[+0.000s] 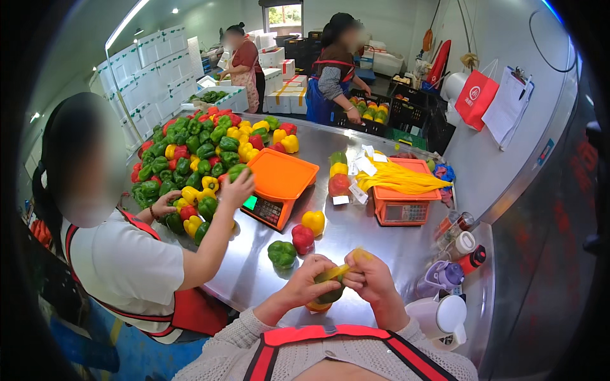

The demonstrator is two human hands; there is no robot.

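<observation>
Fingers of both hands are curled shut round a green pepper [330, 293], held just above the near edge of the steel surface [375, 235]. Left hand [309, 284] cups it from the left & underneath; right hand [370, 277] grips from the right, w/ a yellow strip [335, 272] pinched between the two hands across the pepper's top. Something orange shows under the left hand, can't tell what.

Just beyond the hands, 3 loose peppers sit on the surface: a green one [281, 253], a red one [302, 237] & a yellow one [313, 221], the red & yellow touching, the green a bit apart to the left.

Further back, an orange scale [279, 184] w/ an empty tray. To its right a 2nd orange scale [406, 197] carries a pile of yellow strips [400, 178]. Between the two scales stands a wrapped stack of peppers [338, 176].

Left side: a co-worker in white top & red apron reaches into a big heap of mixed peppers [197, 159], one hand [237, 188] on a green pepper beside the first scale.

Right near corner: a white jug [441, 317], a lilac bottle [445, 276] & a few small bottles [464, 244], close together.

Back of the room: 2 more people at crates & white boxes [286, 95].
</observation>
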